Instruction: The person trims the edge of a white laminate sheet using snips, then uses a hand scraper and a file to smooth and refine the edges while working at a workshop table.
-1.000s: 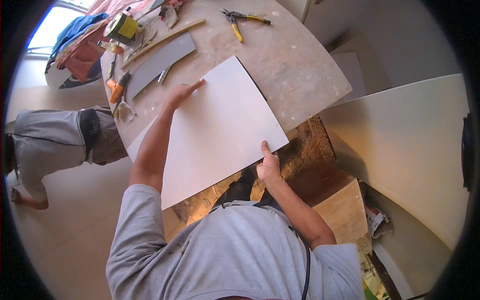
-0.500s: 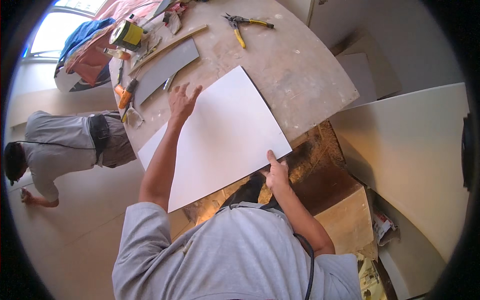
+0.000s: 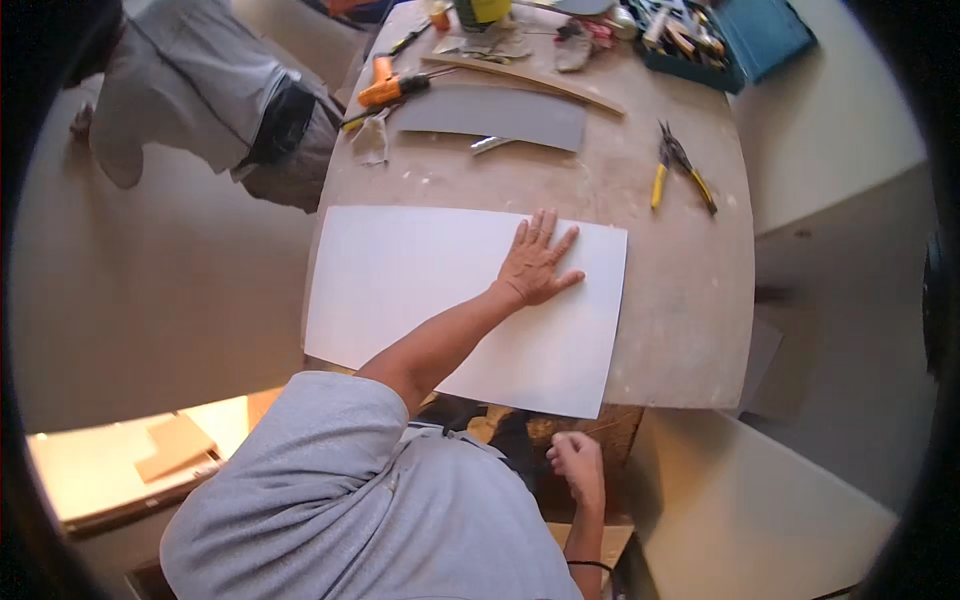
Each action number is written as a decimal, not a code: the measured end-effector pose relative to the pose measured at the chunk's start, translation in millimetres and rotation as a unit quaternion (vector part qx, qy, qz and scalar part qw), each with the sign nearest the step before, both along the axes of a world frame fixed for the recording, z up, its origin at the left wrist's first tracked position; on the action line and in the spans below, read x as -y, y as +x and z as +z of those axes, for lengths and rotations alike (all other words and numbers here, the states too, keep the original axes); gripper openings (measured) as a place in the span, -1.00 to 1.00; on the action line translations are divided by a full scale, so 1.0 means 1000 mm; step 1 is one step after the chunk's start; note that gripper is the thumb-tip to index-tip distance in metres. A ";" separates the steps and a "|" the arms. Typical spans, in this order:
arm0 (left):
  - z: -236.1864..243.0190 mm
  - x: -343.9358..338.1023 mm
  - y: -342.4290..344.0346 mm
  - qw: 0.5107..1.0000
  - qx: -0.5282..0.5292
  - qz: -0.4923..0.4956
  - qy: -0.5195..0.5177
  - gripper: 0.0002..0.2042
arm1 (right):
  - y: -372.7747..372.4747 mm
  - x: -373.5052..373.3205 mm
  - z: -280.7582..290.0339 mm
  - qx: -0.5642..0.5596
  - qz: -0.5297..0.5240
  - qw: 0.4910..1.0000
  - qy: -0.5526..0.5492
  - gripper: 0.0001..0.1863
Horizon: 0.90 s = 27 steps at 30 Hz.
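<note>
A large white rectangular sheet [image 3: 420,280] lies flat on a worn round workbench [image 3: 680,300], its near edge overhanging the bench. My left hand [image 3: 535,265] presses palm down on the sheet's right part, fingers spread. My right hand [image 3: 578,465] hangs below the bench edge, off the sheet, its fingers curled with nothing seen in them.
Beyond the sheet lie a grey panel [image 3: 490,115], a curved wooden strip [image 3: 540,80], yellow-handled pliers [image 3: 680,165], an orange tool [image 3: 390,90] and a blue toolbox [image 3: 745,35]. Another person [image 3: 220,90] bends at the upper left. A white board [image 3: 760,510] stands lower right; wood pieces [image 3: 130,460] lie lower left.
My right hand has let go of the sheet's near edge and pulled back toward my body. My left hand has stayed flat on the sheet. The view has swung round.
</note>
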<state>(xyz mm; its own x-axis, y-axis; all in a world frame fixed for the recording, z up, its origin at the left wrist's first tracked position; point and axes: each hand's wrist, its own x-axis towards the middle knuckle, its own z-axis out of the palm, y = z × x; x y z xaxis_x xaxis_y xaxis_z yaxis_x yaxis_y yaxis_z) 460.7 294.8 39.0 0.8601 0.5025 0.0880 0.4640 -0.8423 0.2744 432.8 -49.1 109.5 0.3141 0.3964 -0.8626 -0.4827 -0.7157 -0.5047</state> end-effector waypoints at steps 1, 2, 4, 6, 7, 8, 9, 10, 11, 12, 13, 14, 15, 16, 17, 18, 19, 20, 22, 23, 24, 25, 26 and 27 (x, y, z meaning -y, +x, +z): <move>0.001 -0.001 -0.001 1.000 0.010 -0.018 -0.003 -0.17 | 0.018 -0.020 0.009 0.143 0.056 0.988 0.025 -0.70; 0.001 -0.002 -0.002 1.000 0.022 -0.009 -0.007 -0.17 | 0.041 -0.051 0.014 0.278 0.112 0.953 0.034 -0.68; -0.003 -0.007 -0.003 0.999 0.012 -0.020 -0.023 -0.19 | 0.088 -0.140 0.016 0.297 0.068 0.942 0.140 -0.74; -0.008 -0.013 -0.001 0.999 0.033 -0.015 -0.015 -0.16 | 0.116 -0.255 0.010 0.315 0.072 0.876 0.358 -0.71; -0.009 -0.016 -0.002 0.995 0.068 -0.030 -0.060 -0.17 | 0.120 -0.313 0.004 0.359 0.104 0.850 0.371 -0.69; -0.007 -0.018 -0.001 0.990 0.071 -0.043 -0.118 -0.17 | 0.128 -0.369 0.001 0.262 0.162 0.888 0.340 -0.68; -0.005 -0.020 -0.002 0.988 0.098 -0.041 -0.108 -0.17 | 0.126 -0.418 -0.004 0.345 0.206 0.841 0.363 -0.65; -0.001 -0.020 -0.002 0.986 0.081 -0.037 -0.142 -0.18 | 0.122 -0.458 -0.009 0.419 0.245 0.784 0.386 -0.63; 0.004 -0.023 -0.002 0.984 0.074 -0.035 -0.159 -0.19 | 0.119 -0.489 -0.014 0.422 0.248 0.774 0.402 -0.63; 0.010 -0.024 -0.003 0.982 0.068 -0.032 -0.175 -0.19 | 0.114 -0.514 -0.019 0.486 0.304 0.760 0.307 -0.59; 0.015 -0.023 -0.005 0.949 0.146 0.000 -0.279 -0.26 | 0.110 -0.527 -0.025 0.537 0.360 0.738 0.194 -0.55; 0.019 -0.024 -0.007 0.898 0.223 0.031 -0.378 -0.33 | 0.105 -0.536 -0.031 0.541 0.362 0.732 0.203 -0.55; 0.022 -0.023 -0.011 0.896 0.226 0.032 -0.381 -0.33 | 0.101 -0.541 -0.036 0.553 0.387 0.726 0.134 -0.53; 0.024 -0.022 -0.015 0.889 0.238 0.025 -0.392 -0.36 | 0.097 -0.543 -0.040 0.565 0.408 0.716 0.052 -0.50; 0.024 -0.023 -0.017 0.885 0.263 0.010 -0.383 -0.37 | 0.094 -0.545 -0.045 0.568 0.406 0.714 0.058 -0.50; 0.023 -0.022 -0.019 0.879 0.256 0.008 -0.403 -0.38 | 0.093 -0.544 -0.048 0.589 0.397 0.704 0.016 -0.53; 0.020 -0.022 -0.019 0.933 0.225 -0.007 -0.281 -0.36 | 0.092 -0.542 -0.051 0.604 0.388 0.696 -0.027 -0.56; 0.017 -0.022 -0.019 0.973 0.152 -0.024 -0.174 -0.34 | 0.092 -0.539 -0.052 0.611 0.385 0.691 -0.035 -0.56; 0.009 -0.023 -0.016 0.953 0.186 -0.014 -0.239 -0.34 | 0.101 -0.530 -0.053 0.561 0.326 0.757 -0.083 -0.57; 0.005 -0.023 -0.012 0.941 0.146 -0.014 -0.304 -0.34 | 0.108 -0.522 -0.054 0.572 0.309 0.754 -0.096 -0.57; 0.002 -0.021 -0.007 0.927 0.180 -0.026 -0.327 -0.34 | 0.117 -0.513 -0.054 0.564 0.303 0.762 -0.100 -0.58; -0.001 -0.022 -0.006 0.929 0.203 -0.004 -0.309 -0.33 | 0.128 -0.504 -0.053 0.549 0.295 0.774 -0.111 -0.58; -0.003 -0.021 -0.005 0.930 0.250 0.021 -0.269 -0.32 | 0.142 -0.491 -0.050 0.561 0.281 0.770 -0.113 -0.58; -0.004 -0.020 -0.004 0.927 0.229 0.002 -0.296 -0.32 | 0.152 -0.476 -0.048 0.560 0.249 0.786 -0.079 -0.60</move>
